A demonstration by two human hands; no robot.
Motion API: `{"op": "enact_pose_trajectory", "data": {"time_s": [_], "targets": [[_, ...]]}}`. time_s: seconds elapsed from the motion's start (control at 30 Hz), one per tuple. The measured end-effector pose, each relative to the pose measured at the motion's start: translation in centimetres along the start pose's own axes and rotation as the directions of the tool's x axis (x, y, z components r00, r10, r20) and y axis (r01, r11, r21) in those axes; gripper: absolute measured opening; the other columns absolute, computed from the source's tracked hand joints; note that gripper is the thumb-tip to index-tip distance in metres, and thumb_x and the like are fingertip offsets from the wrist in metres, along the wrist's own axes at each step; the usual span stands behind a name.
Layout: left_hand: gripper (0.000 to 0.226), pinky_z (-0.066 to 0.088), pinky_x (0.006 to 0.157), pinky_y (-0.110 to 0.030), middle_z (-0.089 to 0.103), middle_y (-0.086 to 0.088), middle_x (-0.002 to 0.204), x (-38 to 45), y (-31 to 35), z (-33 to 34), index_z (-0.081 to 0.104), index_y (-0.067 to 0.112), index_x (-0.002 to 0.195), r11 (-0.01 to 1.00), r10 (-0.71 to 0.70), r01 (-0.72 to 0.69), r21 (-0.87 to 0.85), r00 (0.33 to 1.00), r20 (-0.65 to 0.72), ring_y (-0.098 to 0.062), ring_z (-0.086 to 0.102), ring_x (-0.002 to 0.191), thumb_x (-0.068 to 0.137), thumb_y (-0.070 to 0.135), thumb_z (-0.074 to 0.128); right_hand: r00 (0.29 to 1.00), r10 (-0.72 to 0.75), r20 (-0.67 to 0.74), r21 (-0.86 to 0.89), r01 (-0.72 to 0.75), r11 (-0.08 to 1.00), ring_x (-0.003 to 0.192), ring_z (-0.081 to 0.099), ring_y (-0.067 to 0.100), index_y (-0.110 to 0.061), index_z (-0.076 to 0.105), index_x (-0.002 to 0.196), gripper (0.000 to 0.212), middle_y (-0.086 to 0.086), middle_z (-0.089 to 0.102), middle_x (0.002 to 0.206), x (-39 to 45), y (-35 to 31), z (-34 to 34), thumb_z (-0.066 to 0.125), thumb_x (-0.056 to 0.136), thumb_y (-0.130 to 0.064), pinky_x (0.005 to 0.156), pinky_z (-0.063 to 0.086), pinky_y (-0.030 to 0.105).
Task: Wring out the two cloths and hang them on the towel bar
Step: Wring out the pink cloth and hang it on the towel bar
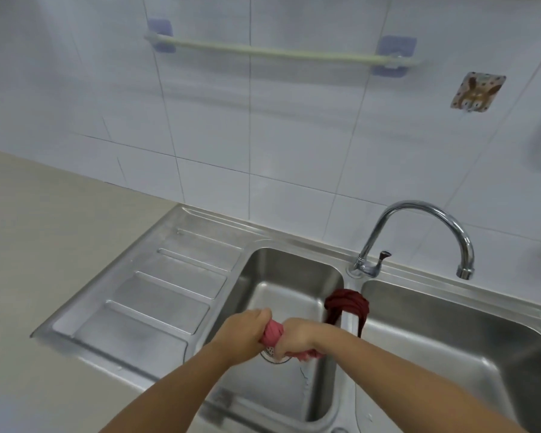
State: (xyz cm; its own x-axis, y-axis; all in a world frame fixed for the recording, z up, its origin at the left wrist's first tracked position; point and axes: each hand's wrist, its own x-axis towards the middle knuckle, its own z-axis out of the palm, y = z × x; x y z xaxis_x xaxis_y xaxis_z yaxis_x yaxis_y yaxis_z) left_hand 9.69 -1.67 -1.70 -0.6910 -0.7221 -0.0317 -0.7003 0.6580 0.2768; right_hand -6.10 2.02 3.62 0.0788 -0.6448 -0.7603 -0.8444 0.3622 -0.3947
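Both forearms reach in from the bottom edge and meet over the left basin of the steel sink (294, 260). Between them is the pink cloth (272, 334), twisted into a tight rope above the drain. Each hand serves as a grip clenched round it: the left hand (247, 328) wraps one end, the right hand (295, 337) wraps the other, with a short tail of cloth poking out beside the right wrist. The dark red cloth (347, 304) lies draped over the divider between the two basins, just beside the right hand, and looks bunched and not yet wrung. Up on the wall the towel bar (278, 53) carries nothing, so the hanging step is not yet done for either cloth.

Likely trouble: a twisting elbow could knock the draped cloth into a basin, and a wet cloth may slide off the smooth bar if hung unevenly.

Beyond lie the ribbed draining board (156, 295) and a pale tabletop (44, 245) to the left, a curved tap (419, 232) behind the divider, white wall tiles, and a patterned sticker (478, 92).
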Motion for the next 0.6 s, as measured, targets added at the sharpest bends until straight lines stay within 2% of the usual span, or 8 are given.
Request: {"op": "enact_pose_trajectory", "data": {"time_s": [0.03, 0.1, 0.17, 0.3, 0.43, 0.53, 0.6], "targets": [[0.020, 0.049, 0.063, -0.037, 0.062, -0.003, 0.087, 0.2, 0.3, 0.2, 0.043, 0.018, 0.091, 0.999, -0.038, 0.040, -0.028, 0.998, 0.050, -0.023, 0.058, 0.073, 0.080, 0.026, 0.058, 0.993, -0.026, -0.117, -0.128, 0.011, 0.992, 0.058, 0.057, 0.021, -0.014, 0.056, 0.080, 0.016, 0.005, 0.056, 0.064, 0.2, 0.1, 0.4, 0.065, 0.074, -0.026, 0.048, 0.040, 0.023], [0.021, 0.047, 0.065, -0.035, 0.063, -0.004, 0.086, 0.6, 0.9, 0.5, 0.041, 0.019, 0.089, 0.988, -0.111, 0.127, -0.088, 0.980, 0.165, -0.022, 0.056, 0.072, 0.080, 0.028, 0.057, 0.952, -0.124, -0.280, -0.339, 0.022, 0.941, 0.086, 0.063, 0.029, -0.012, 0.056, 0.101, 0.028, 0.010, 0.063, 0.091, 1.1, 0.8, 1.1, 0.061, 0.078, -0.029, 0.063, 0.044, 0.029], [0.019, 0.049, 0.069, -0.035, 0.062, -0.003, 0.085, 1.1, 1.4, 0.5, 0.044, 0.021, 0.087, 0.964, -0.165, 0.215, -0.155, 0.945, 0.282, -0.021, 0.055, 0.073, 0.079, 0.032, 0.058, 0.898, -0.237, -0.372, -0.478, 0.034, 0.878, 0.096, 0.062, 0.034, -0.011, 0.053, 0.110, 0.034, 0.014, 0.064, 0.106, 1.9, 1.8, 1.4, 0.058, 0.082, -0.028, 0.070, 0.042, 0.034], [0.018, 0.038, 0.058, -0.028, 0.052, 0.004, 0.064, 2.1, 2.5, -0.4, 0.048, 0.022, 0.061, 0.858, -0.141, 0.363, -0.363, 0.847, 0.513, -0.017, 0.049, 0.063, 0.074, 0.027, 0.060, 0.814, -0.423, -0.398, -0.645, 0.080, 0.760, 0.085, 0.064, 0.037, -0.010, 0.051, 0.106, 0.025, 0.015, 0.067, 0.099, 3.1, 3.5, 1.0, 0.053, 0.083, -0.019, 0.064, 0.041, 0.036], [0.016, 0.021, 0.044, -0.023, 0.038, 0.000, 0.050, 2.5, 2.8, -1.4, 0.044, 0.021, 0.049, 0.643, -0.161, 0.592, -0.486, 0.725, 0.669, -0.014, 0.028, 0.043, 0.060, 0.020, 0.055, 0.740, -0.562, -0.371, -0.723, 0.150, 0.675, 0.069, 0.065, 0.036, -0.011, 0.052, 0.093, 0.017, 0.011, 0.068, 0.082, 3.8, 4.4, 0.4, 0.054, 0.086, -0.026, 0.052, 0.036, 0.033], [0.026, 0.011, 0.038, -0.020, 0.029, 0.007, 0.044, 2.7, 2.7, -2.2, 0.037, 0.026, 0.046, 0.522, -0.027, 0.689, -0.503, 0.603, 0.797, -0.008, 0.018, 0.037, 0.068, 0.020, 0.050, 0.702, -0.622, -0.347, -0.785, 0.145, 0.602, 0.056, 0.063, 0.031, -0.013, 0.051, 0.084, 0.017, 0.005, 0.066, 0.070, 4.4, 4.9, 0.1, 0.059, 0.081, -0.028, 0.044, 0.035, 0.029], [0.029, 0.009, 0.036, -0.019, 0.028, 0.010, 0.039, 2.8, 2.5, -2.1, 0.034, 0.027, 0.044, 0.490, 0.038, 0.728, -0.480, 0.532, 0.846, -0.006, 0.017, 0.033, 0.070, 0.022, 0.046, 0.696, -0.625, -0.354, -0.783, 0.145, 0.605, 0.063, 0.063, 0.033, -0.011, 0.051, 0.091, 0.017, 0.008, 0.066, 0.078, 4.7, 4.9, 0.4, 0.054, 0.084, -0.027, 0.048, 0.037, 0.033]]}}
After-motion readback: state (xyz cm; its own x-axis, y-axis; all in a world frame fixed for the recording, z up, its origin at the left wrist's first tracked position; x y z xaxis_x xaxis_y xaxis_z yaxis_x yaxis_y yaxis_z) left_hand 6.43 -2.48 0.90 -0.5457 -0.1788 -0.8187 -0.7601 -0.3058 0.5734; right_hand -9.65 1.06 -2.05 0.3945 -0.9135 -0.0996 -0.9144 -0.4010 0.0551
